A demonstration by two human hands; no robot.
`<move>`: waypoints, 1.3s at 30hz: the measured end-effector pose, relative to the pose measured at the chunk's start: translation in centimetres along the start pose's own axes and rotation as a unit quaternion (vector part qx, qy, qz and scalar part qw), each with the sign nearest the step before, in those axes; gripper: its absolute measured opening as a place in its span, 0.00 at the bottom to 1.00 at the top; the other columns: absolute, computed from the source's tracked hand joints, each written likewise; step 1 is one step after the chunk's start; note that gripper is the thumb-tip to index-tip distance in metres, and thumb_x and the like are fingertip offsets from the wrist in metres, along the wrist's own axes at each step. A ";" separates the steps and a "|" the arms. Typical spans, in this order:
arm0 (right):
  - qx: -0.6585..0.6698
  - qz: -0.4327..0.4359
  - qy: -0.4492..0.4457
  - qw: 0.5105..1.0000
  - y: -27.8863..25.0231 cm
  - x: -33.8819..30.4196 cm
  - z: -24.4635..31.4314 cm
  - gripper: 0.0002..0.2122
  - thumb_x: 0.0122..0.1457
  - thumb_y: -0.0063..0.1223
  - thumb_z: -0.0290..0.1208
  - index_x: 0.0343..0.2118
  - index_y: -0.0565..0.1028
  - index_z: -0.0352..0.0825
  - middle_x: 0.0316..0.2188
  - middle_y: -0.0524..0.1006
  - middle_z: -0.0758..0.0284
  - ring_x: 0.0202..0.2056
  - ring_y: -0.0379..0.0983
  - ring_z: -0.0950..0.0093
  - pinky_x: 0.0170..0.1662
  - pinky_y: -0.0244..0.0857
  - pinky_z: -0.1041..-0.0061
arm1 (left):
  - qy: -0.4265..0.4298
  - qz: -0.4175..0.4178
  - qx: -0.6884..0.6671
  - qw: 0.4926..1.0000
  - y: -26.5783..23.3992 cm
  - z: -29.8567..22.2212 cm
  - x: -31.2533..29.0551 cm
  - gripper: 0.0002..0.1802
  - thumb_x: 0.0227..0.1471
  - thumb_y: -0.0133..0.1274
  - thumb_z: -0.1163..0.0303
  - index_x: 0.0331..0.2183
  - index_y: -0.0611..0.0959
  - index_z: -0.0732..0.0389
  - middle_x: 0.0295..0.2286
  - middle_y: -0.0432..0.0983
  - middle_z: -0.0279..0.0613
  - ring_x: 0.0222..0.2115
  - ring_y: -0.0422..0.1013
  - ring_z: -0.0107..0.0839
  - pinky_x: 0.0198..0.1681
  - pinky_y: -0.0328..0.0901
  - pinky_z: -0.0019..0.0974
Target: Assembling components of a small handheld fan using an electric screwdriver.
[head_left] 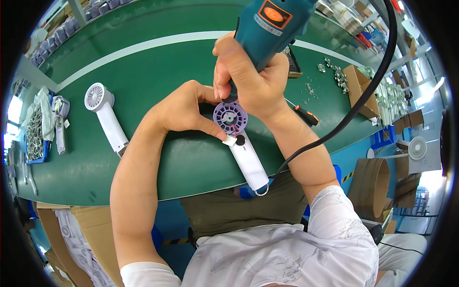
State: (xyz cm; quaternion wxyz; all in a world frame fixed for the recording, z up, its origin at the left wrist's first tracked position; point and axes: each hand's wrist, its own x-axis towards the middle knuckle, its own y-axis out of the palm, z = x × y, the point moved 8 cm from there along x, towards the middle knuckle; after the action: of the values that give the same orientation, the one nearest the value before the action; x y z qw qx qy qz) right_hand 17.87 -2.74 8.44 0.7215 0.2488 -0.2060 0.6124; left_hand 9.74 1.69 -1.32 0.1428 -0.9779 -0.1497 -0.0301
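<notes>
On our table (191, 162), we have one handheld fan (110, 124) left of a second fan (245, 158), a screwdriver (303, 112) right.

"What was the person wearing?"

"A white shirt (253, 256), short-sleeved, with fine grey line markings by the right sleeve (337, 215)."

"And below?"

"Olive-brown cloth (244, 208), trousers or shorts, I couldn't tell."

"What about the left hand (184, 109) and right hand (262, 88)?"

"Both were bare, forearms too."
</notes>
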 end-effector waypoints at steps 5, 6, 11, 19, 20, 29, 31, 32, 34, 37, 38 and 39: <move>0.024 -0.015 0.011 1.000 -0.2 0.0 0.0 0.10 0.60 0.64 0.33 0.30 0.76 0.31 0.14 0.73 0.73 0.14 0.69 0.86 0.17 0.61 0.85 | -0.004 -0.003 -0.005 1.000 0.0 -0.4 -0.1 0.29 0.28 0.77 0.70 0.38 0.85 0.67 0.32 0.83 0.40 0.35 0.75 0.28 0.46 0.67 0.33; 0.023 -0.015 0.010 1.000 -0.3 0.1 0.0 0.10 0.60 0.64 0.33 0.30 0.76 0.31 0.14 0.73 0.73 0.14 0.69 0.86 0.17 0.61 0.85 | -0.003 -0.002 -0.005 1.000 0.0 -0.3 -0.1 0.29 0.28 0.77 0.70 0.38 0.85 0.67 0.32 0.83 0.40 0.35 0.75 0.28 0.46 0.67 0.33; 0.022 -0.004 0.022 1.000 -0.2 -0.1 0.0 0.10 0.61 0.62 0.32 0.31 0.75 0.31 0.14 0.73 0.73 0.14 0.69 0.85 0.17 0.60 0.84 | -0.007 -0.001 0.004 1.000 0.0 -0.5 -0.2 0.28 0.29 0.77 0.70 0.37 0.85 0.68 0.34 0.82 0.40 0.35 0.75 0.28 0.45 0.67 0.32; 0.002 0.028 -0.067 0.997 -2.5 -0.1 4.2 0.19 0.71 0.41 0.45 0.43 0.73 0.30 0.17 0.69 0.67 0.13 0.64 0.77 0.16 0.62 0.73 | -0.006 0.017 -0.029 0.999 0.4 -0.9 0.2 0.35 0.29 0.76 0.73 0.46 0.84 0.66 0.42 0.82 0.44 0.42 0.76 0.30 0.51 0.67 0.33; -0.001 0.033 -0.075 0.997 -2.8 -0.4 4.6 0.20 0.70 0.40 0.47 0.44 0.73 0.31 0.17 0.69 0.67 0.13 0.64 0.77 0.16 0.62 0.73 | 0.007 0.017 -0.017 1.000 0.4 -1.1 0.2 0.37 0.28 0.76 0.74 0.47 0.84 0.65 0.43 0.81 0.44 0.43 0.76 0.30 0.52 0.67 0.33; 0.099 -0.061 -0.050 0.992 -5.4 -1.1 4.7 0.26 0.67 0.38 0.60 0.44 0.75 0.38 0.16 0.66 0.74 0.13 0.59 0.79 0.17 0.59 0.76 | 0.003 0.019 0.011 1.000 0.7 -1.6 0.0 0.40 0.25 0.77 0.75 0.47 0.83 0.66 0.46 0.80 0.45 0.47 0.74 0.34 0.57 0.64 0.36; 0.115 -0.090 -0.041 0.989 -6.6 -1.0 4.3 0.26 0.66 0.38 0.61 0.43 0.76 0.39 0.16 0.66 0.75 0.13 0.58 0.80 0.17 0.58 0.77 | 0.016 0.018 0.028 0.999 0.8 -2.0 0.2 0.40 0.25 0.77 0.73 0.47 0.83 0.65 0.46 0.80 0.45 0.48 0.74 0.35 0.57 0.64 0.36; 0.168 -0.102 -0.049 0.979 -7.2 -0.7 4.1 0.24 0.67 0.41 0.54 0.40 0.74 0.34 0.16 0.67 0.71 0.12 0.61 0.78 0.17 0.61 0.73 | 0.024 0.016 0.049 0.998 0.8 -2.3 0.1 0.39 0.26 0.77 0.72 0.47 0.83 0.65 0.46 0.80 0.45 0.48 0.74 0.35 0.57 0.64 0.37; 0.151 -0.145 -0.018 0.978 -8.0 -0.9 3.7 0.24 0.66 0.41 0.59 0.38 0.76 0.39 0.17 0.65 0.75 0.14 0.57 0.82 0.19 0.55 0.77 | 0.030 0.018 0.071 0.997 0.8 -2.6 -0.1 0.39 0.26 0.77 0.71 0.47 0.83 0.65 0.46 0.80 0.46 0.49 0.74 0.35 0.57 0.64 0.37; 0.189 -0.164 -0.012 0.968 -9.4 -0.6 2.9 0.23 0.66 0.43 0.57 0.37 0.76 0.39 0.16 0.64 0.75 0.14 0.56 0.82 0.19 0.55 0.77 | 0.040 0.017 0.102 0.994 0.7 -2.8 -0.3 0.40 0.27 0.77 0.71 0.49 0.82 0.66 0.46 0.79 0.48 0.49 0.73 0.36 0.58 0.63 0.38; 0.181 -0.182 -0.010 0.966 -9.6 -0.6 2.8 0.22 0.65 0.45 0.55 0.37 0.75 0.37 0.16 0.63 0.75 0.14 0.56 0.82 0.20 0.55 0.77 | 0.056 0.001 0.059 0.997 0.5 -2.9 -0.4 0.40 0.28 0.76 0.71 0.49 0.81 0.67 0.45 0.79 0.48 0.49 0.73 0.37 0.58 0.63 0.39; 0.183 -0.184 -0.013 0.966 -9.7 -0.5 2.9 0.22 0.65 0.45 0.55 0.37 0.75 0.37 0.16 0.63 0.75 0.14 0.56 0.82 0.20 0.55 0.77 | 0.071 -0.014 0.017 0.997 0.2 -3.0 -0.4 0.40 0.29 0.76 0.71 0.50 0.81 0.67 0.45 0.79 0.49 0.50 0.73 0.37 0.58 0.64 0.40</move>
State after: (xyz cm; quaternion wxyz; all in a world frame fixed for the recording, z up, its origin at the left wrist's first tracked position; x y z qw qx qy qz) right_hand 27.40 -6.12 9.34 0.7614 0.4181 -0.0507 0.4928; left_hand 9.37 0.48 1.48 0.1695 -0.9685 -0.1533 -0.0988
